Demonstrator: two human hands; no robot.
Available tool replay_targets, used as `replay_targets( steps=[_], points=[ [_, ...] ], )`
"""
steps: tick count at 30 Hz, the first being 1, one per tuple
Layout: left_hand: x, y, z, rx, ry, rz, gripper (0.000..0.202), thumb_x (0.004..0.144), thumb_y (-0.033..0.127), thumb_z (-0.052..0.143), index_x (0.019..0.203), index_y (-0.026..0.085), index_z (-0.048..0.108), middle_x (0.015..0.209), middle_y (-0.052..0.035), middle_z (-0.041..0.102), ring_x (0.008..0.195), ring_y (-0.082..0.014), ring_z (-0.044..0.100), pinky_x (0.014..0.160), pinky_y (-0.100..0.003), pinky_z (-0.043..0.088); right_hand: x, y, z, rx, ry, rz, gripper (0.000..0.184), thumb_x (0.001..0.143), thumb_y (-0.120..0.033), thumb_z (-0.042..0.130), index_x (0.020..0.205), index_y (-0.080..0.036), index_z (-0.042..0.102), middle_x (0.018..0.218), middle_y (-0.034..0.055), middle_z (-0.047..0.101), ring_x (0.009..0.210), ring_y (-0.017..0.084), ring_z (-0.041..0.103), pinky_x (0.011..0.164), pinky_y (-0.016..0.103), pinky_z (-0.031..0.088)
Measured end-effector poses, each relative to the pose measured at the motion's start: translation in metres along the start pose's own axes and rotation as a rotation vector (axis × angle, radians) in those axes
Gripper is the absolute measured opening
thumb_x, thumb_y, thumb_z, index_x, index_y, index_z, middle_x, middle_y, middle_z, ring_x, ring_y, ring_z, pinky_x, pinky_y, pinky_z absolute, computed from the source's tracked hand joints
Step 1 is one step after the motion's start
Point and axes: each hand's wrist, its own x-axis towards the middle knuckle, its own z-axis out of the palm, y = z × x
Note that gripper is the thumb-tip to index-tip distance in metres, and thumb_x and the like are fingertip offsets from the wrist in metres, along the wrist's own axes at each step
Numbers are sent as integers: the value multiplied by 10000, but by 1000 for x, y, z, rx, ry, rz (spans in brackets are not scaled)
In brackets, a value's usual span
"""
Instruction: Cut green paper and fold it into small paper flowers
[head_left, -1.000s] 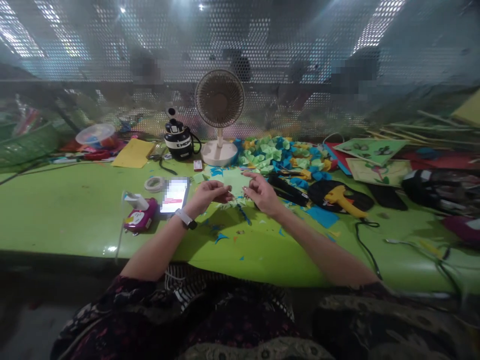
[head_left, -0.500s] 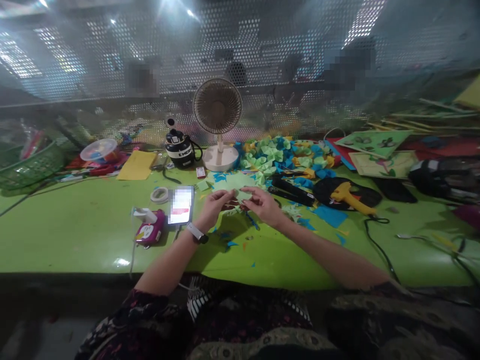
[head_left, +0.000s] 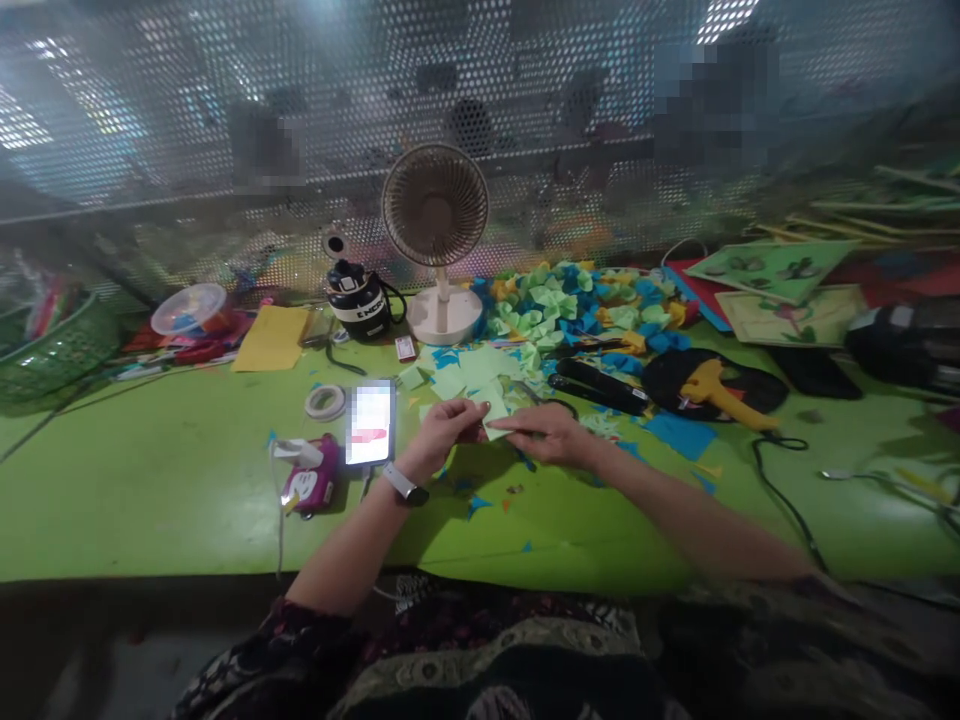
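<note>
My left hand (head_left: 444,432), with a watch on its wrist, pinches the left side of a small light green paper piece (head_left: 493,412). My right hand (head_left: 551,436) pinches the same piece from the right, fingers pressed together. Both hands hover just above the green table (head_left: 150,480), over scattered blue and green paper scraps (head_left: 480,500). More light green paper squares (head_left: 469,372) lie just beyond the hands.
A phone (head_left: 370,422) and a pink device (head_left: 309,482) lie left of my hands, with a tape roll (head_left: 325,401). Behind stand a small fan (head_left: 436,235), a black jug (head_left: 360,298) and a heap of folded paper pieces (head_left: 577,305). A yellow glue gun (head_left: 718,388) lies right.
My hands have come closer together and lower over the table, both now gripping the green paper piece. The view has shifted slightly to the left.
</note>
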Motion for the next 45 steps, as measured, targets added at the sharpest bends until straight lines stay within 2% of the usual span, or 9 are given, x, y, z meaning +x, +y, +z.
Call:
replay_targets(
  steps=[4,7,12,23,26,29,31,36,45],
  points=[
    [4,-4,-2,-21,-26,-33,461,561,478,903,692,141,618,554,39,604,482,-63,565,511,-181,442,-1,10,3,16,-17,6,263,906,-329,598,1080,-250,779,658,21,691,575,148,599,615,289,502],
    [6,-6,-4,-11,-30,-34,458,540,459,915,683,134,627,569,28,631,493,-70,591,539,-191,480,-2,12,3,-3,10,26,242,908,-359,607,1048,-275,786,719,39,725,634,169,644,642,305,517],
    [6,-6,-5,42,-68,-48,426,593,451,898,695,109,666,665,-56,721,597,-118,683,625,-226,551,0,9,6,-9,126,91,206,910,-391,618,945,-272,782,837,53,762,733,199,689,701,333,531],
    [8,-11,-2,95,-4,42,160,719,192,820,720,99,690,660,-61,740,610,-127,719,651,-219,580,8,0,12,183,176,398,444,854,-656,593,852,-213,612,628,-14,619,508,155,605,537,286,479],
    [5,-7,0,165,-45,28,126,748,157,788,719,95,683,687,-67,748,641,-133,727,674,-232,587,10,-2,12,72,205,368,484,856,-698,552,809,-217,591,631,-7,588,542,155,587,551,286,469],
    [3,-4,-2,210,-83,12,82,773,135,759,749,90,695,731,-73,760,646,-127,722,686,-243,590,12,-2,13,-90,265,267,529,852,-732,517,755,-218,597,773,58,615,754,201,603,602,293,481],
    [4,-5,-5,214,-97,6,79,781,132,750,743,92,694,728,-68,759,635,-124,717,675,-240,588,11,-1,16,-98,269,251,537,856,-738,499,769,-218,601,847,82,628,824,216,594,608,295,484],
    [8,-17,-12,191,-121,3,138,763,146,771,696,99,660,683,-47,742,640,-126,714,675,-233,577,7,2,24,-89,168,361,461,896,-659,505,762,-221,555,657,10,587,594,162,511,611,307,434],
    [6,-20,-19,1,-150,-1,173,762,219,791,835,96,695,726,-51,750,669,-127,714,708,-265,591,11,-7,28,-86,220,423,382,886,-584,526,736,-234,493,607,-9,541,567,159,486,580,300,389]
  ],
)
